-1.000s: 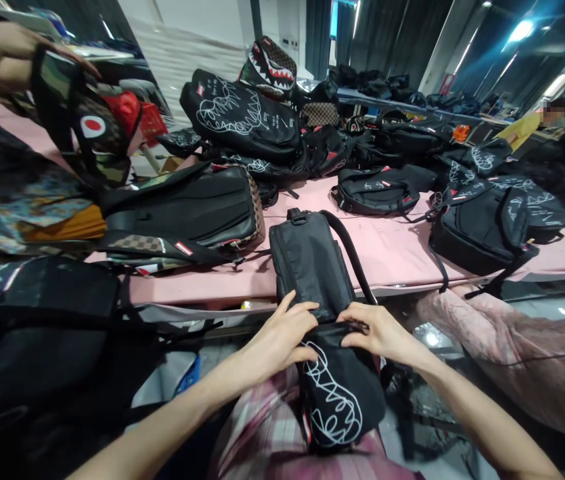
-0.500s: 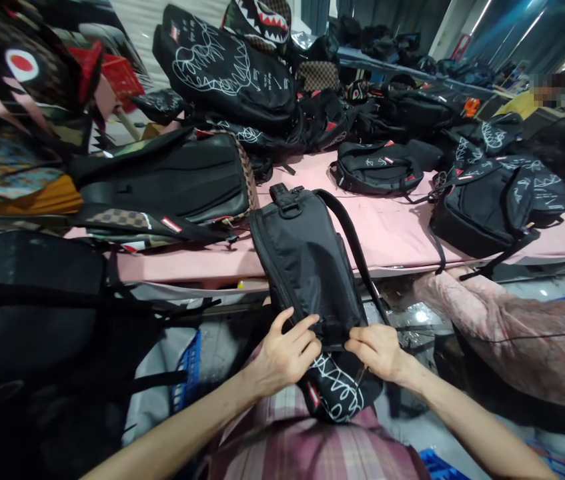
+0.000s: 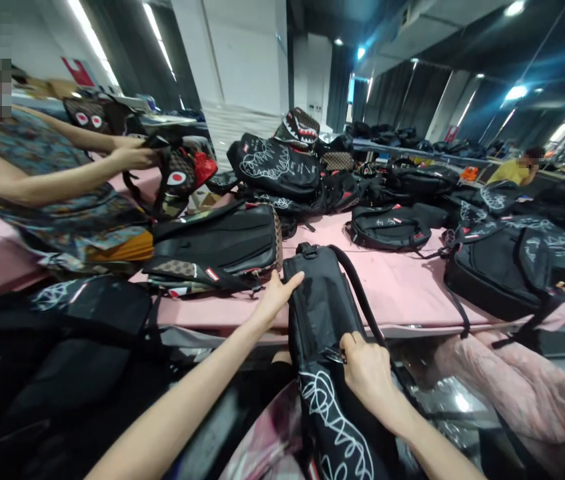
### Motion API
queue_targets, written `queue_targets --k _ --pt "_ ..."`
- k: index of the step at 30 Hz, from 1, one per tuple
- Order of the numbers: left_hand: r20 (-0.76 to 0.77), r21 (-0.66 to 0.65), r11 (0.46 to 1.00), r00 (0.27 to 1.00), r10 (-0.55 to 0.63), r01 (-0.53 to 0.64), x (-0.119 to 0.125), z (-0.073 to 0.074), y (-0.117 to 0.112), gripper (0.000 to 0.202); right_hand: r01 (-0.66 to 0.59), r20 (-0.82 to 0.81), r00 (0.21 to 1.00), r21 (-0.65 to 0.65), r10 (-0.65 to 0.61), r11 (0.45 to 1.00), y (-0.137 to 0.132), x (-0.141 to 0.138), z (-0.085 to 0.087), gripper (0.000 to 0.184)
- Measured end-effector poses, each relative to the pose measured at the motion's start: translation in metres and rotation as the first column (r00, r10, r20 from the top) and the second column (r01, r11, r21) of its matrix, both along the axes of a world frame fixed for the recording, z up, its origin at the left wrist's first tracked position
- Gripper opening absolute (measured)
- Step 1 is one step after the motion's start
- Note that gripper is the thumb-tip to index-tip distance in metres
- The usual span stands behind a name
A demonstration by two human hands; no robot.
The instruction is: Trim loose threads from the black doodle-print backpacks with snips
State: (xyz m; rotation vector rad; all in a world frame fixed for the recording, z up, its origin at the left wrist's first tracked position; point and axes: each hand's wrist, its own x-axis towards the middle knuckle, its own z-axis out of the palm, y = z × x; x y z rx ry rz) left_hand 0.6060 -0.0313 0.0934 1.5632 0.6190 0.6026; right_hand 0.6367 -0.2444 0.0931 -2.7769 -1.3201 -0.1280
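Note:
A black backpack (image 3: 323, 293) with white scribble print on its lower part leans from my lap up against the table edge. My left hand (image 3: 278, 297) is at its upper left side, thumb and forefinger spread apart; the other fingers are partly hidden. My right hand (image 3: 368, 367) is closed over the bag's middle, beside the edge of the plain black panel. From its fingers juts a small shiny metal tool (image 3: 333, 355), which looks like thread snips. A black strap (image 3: 357, 283) loops along the bag's right side.
Several backpacks lie on the pink-covered table (image 3: 392, 293), among them a black one with checked trim (image 3: 222, 240) and a black one at right (image 3: 495, 273). Dark bags (image 3: 62, 360) fill the near left. A co-worker's hands (image 3: 135, 155) handle a bag at left. Pink patterned fabric (image 3: 507, 387) is at right.
My view has lifted and turned left, bringing a co-worker into sight. My left hand has moved up the backpack and opened. The metal tool now shows in my right hand.

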Motion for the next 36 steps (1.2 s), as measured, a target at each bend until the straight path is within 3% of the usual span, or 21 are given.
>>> queue_targets --k 3,6,8,11,13,14,16,19,20,22,24,28,31,36 --pt "-0.059 -0.148 0.978 0.986 -0.156 0.146 0.013 0.001 0.008 0.051 -0.027 -0.117 0.992 0.221 0.054 0.975 -0.017 0.000 -0.008 0.014" --pt "-0.051 -0.092 0.986 0.989 -0.141 0.136 0.007 0.014 -0.009 0.045 -0.047 -0.243 0.947 0.544 0.211 0.838 -0.044 -0.003 -0.011 0.012" --pt "-0.012 0.015 0.990 0.990 -0.142 0.143 -0.004 0.040 -0.027 0.041 -0.066 -0.218 0.929 0.698 0.300 0.713 -0.059 -0.006 -0.007 0.018" --pt "0.080 0.234 0.965 0.987 -0.138 0.116 -0.021 0.094 -0.053 0.036 -0.148 -0.069 0.927 0.836 0.369 0.528 -0.068 -0.007 0.004 0.010" --pt "0.128 0.363 0.931 0.987 -0.093 0.041 -0.028 0.121 -0.064 0.034 -0.173 -0.022 0.921 0.871 0.388 0.460 -0.067 -0.002 0.011 0.007" --pt "0.142 0.403 0.915 0.988 -0.066 0.003 -0.029 0.126 -0.066 0.034 -0.158 -0.026 0.923 0.884 0.385 0.439 -0.065 0.002 0.014 0.007" --pt "0.146 0.430 0.902 0.989 -0.030 -0.037 -0.024 0.120 -0.065 0.034 -0.105 -0.035 0.940 0.916 0.340 0.386 -0.062 0.012 0.022 0.009" --pt "0.123 0.411 0.911 0.992 -0.026 -0.026 -0.005 0.082 -0.056 0.034 -0.106 0.053 0.978 0.959 0.201 0.262 -0.057 0.031 0.040 0.010" --pt "0.121 0.407 0.913 0.992 -0.033 -0.019 0.002 0.069 -0.054 0.034 -0.129 0.090 0.983 0.959 0.160 0.251 -0.055 0.037 0.048 0.011" --pt "0.125 0.408 0.913 0.991 -0.039 -0.015 0.014 0.050 -0.053 0.035 -0.159 0.133 0.985 0.945 0.108 0.284 -0.048 0.052 0.065 0.014" --pt "0.109 0.426 0.904 0.993 -0.049 -0.002 0.020 0.043 -0.055 0.036 -0.162 0.148 0.987 0.929 0.068 0.332 -0.038 0.068 0.078 0.019" --pt "0.021 0.486 0.874 0.999 -0.043 0.028 0.023 0.047 -0.057 0.040 -0.190 0.185 0.981 0.913 0.049 0.362 -0.024 0.092 0.091 0.013" --pt "0.000 0.524 0.851 1.000 -0.020 0.017 0.023 0.048 -0.058 0.041 -0.210 0.214 0.976 0.898 0.032 0.386 -0.020 0.095 0.098 0.013" --pt "0.048 0.566 0.824 0.996 -0.081 0.040 0.023 0.050 -0.066 0.034 -0.094 0.242 0.955 0.796 -0.172 0.598 -0.010 0.087 0.116 0.020"
